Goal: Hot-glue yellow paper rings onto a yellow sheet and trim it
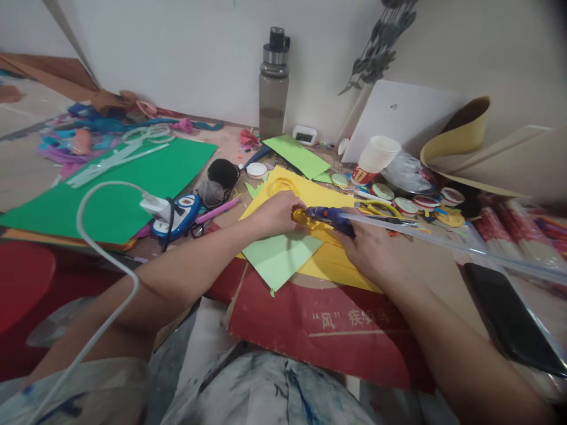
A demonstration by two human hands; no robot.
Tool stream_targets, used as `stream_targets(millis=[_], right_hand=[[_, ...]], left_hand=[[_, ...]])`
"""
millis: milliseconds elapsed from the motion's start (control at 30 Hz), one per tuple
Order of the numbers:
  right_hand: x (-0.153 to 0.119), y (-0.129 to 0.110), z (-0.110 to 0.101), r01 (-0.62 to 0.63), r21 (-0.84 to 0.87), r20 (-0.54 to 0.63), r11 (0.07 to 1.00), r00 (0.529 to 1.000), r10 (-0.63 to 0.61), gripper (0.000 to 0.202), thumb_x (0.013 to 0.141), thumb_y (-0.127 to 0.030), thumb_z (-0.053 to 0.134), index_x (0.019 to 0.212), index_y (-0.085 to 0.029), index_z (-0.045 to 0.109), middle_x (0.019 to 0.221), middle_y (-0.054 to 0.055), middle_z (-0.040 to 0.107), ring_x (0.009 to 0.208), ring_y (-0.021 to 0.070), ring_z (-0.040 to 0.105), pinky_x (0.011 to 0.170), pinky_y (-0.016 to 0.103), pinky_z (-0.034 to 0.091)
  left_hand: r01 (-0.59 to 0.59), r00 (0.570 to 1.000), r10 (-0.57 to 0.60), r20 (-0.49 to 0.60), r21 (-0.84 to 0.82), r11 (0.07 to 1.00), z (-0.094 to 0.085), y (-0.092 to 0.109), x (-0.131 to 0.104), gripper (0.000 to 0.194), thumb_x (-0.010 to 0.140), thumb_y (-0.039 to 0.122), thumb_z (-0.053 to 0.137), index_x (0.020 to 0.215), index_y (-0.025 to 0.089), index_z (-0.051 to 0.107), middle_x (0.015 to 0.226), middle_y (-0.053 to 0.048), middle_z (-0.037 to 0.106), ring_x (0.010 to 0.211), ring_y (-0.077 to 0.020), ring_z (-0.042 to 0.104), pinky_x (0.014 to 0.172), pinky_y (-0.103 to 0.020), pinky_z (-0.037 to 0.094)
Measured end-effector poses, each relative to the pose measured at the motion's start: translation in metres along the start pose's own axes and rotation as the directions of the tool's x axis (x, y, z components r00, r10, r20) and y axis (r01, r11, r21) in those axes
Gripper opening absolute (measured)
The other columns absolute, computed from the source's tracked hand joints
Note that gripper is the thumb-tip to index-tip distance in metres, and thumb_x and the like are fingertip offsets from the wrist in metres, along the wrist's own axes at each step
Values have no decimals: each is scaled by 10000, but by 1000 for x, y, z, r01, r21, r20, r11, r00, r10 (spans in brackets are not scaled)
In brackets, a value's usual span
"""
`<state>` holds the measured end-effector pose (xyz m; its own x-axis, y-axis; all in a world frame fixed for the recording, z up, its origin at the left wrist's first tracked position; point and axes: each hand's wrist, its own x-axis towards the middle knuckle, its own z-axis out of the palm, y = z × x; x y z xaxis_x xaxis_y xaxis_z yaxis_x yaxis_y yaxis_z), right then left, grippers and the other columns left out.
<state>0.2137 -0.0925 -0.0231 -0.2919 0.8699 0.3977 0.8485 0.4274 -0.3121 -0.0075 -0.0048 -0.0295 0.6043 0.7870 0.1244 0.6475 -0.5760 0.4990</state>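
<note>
My right hand is closed round the grip of a blue hot glue gun. From its back a long clear glue stick runs off to the right. The gun's front end points left, toward my left hand. Those fingers are bent together at a small yellow piece, close to or touching the gun's tip; its exact shape is blurred. Beneath both hands lie yellow paper and a light green paper sheet, with a raised yellow ring shape just behind my left hand.
Left are green sheets, a blue-and-white device with a white cable, and black yarn. Behind stand a water bottle and paper cups. Yellow-handled scissors, small lidded pots and a phone lie right.
</note>
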Motion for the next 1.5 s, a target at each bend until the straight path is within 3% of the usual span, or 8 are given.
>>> stream_targets(millis=[200,333,567,900,1500], right_hand=[[-1,-7,-9,-11,-33,19,999,1000,12,206,945,-251,505,1120,-227,609,1046,104,708,975,289,675,830,411,521],[0,-7,-6,-57,-46,45,997,997,59,217,957,-308,500,1129,-230,606,1044,111,706,917,291,676,783,413,519],[4,-5,-1,-9,-3,18,1000,1000,9,218,945,-293,504,1138,-241,591,1075,103,712,1002,289,672,843,412,515],[1,-10,-13,-74,-61,47,995,996,76,238,946,-299,486,1129,-228,621,1002,111,704,836,275,656,724,379,488],[6,-2,3,-46,65,28,997,999,44,301,914,-321,536,1185,-218,617,1080,127,717,985,311,679,871,470,527]], left_hand=[[9,1000,-9,-4,28,1000,1,-1,-1,529,686,444,844,1109,141,747,1026,-100,701,925,-237,618,785,-318,461],[5,1000,-5,-5,21,1000,1,-1,0,487,685,435,844,1071,151,759,998,-95,704,923,-240,622,778,-321,463],[-26,1000,26,-13,22,999,2,-2,1,419,685,427,838,1000,157,776,946,-87,710,891,-239,625,741,-322,449],[-13,1000,14,-13,21,1000,-1,1,-2,413,682,423,838,1003,171,780,960,-98,716,953,-266,635,820,-352,474],[-26,999,26,-24,17,1000,1,-3,0,352,670,419,836,916,173,781,893,-78,711,879,-248,633,751,-331,464]])
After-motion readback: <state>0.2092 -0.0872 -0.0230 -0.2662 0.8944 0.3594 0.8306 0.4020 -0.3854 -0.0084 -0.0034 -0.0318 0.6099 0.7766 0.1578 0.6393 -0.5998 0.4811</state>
